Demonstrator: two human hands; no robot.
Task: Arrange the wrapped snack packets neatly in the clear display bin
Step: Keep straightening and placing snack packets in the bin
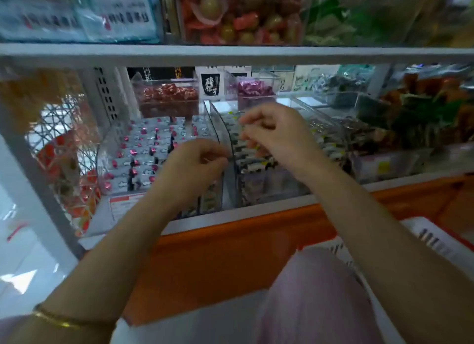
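Head view: both hands curl their fingers, the right hand (272,133) over the black-and-white snack packets (256,161) in the middle clear display bin (216,120), the left hand (195,164) at its left wall, probably steadying it, though blur hides whether either pinches anything.

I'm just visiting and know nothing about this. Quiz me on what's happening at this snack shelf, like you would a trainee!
1. True or false: the white-and-pink wrapped packets stand in tidy rows inside their clear plastic bin.
2. Over which bin is the right hand?
A. the pink-packet bin
B. the bin of black-and-white wrapped packets
C. the red sweets bin at the back
3. Fill in: the thin gold bangle is on the ___ wrist.

Key: 1 true; 2 B; 3 left.
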